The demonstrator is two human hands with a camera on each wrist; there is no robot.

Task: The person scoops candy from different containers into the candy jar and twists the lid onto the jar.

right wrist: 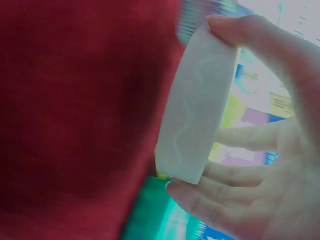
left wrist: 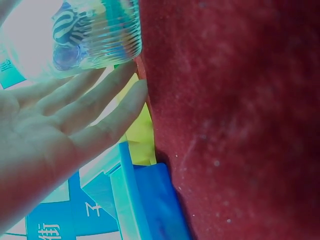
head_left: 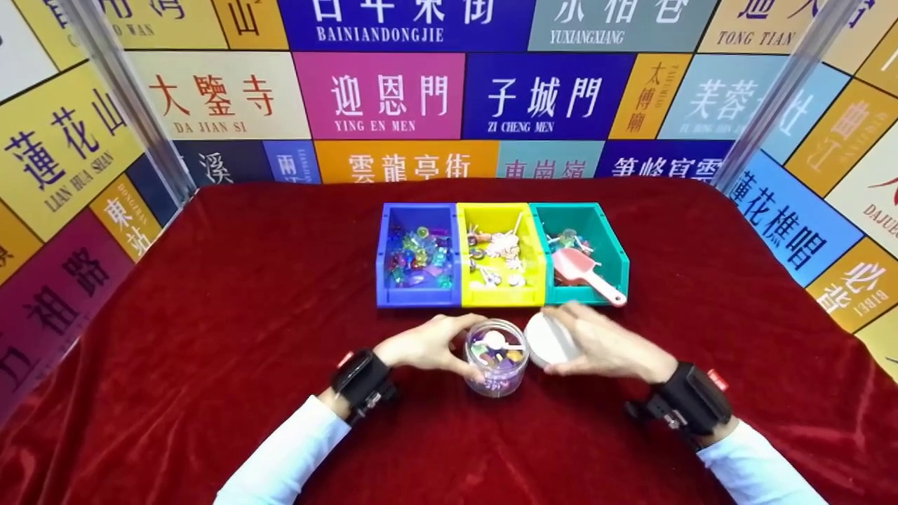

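A clear jar (head_left: 495, 359) holding small colourful pieces stands uncovered on the red cloth. My left hand (head_left: 433, 345) curves round the jar's left side, thumb in front and fingers behind. In the left wrist view the fingers (left wrist: 95, 107) lie along the ribbed jar (left wrist: 100, 35), and a zebra-striped piece shows through its wall. Just right of the jar, my right hand (head_left: 596, 342) grips a round white lid (head_left: 551, 339) by its edge. The right wrist view shows the lid (right wrist: 197, 107) tilted on its side between thumb and fingers, apart from the jar.
Behind the hands stand three joined bins: a blue bin (head_left: 382, 280) with translucent beads, a yellow bin (head_left: 501, 298) with small pale pieces, and a green bin (head_left: 614, 242). A pink scoop (head_left: 579, 268) lies in the green one, its handle over the front edge. Printed panels (head_left: 379, 95) rise behind.
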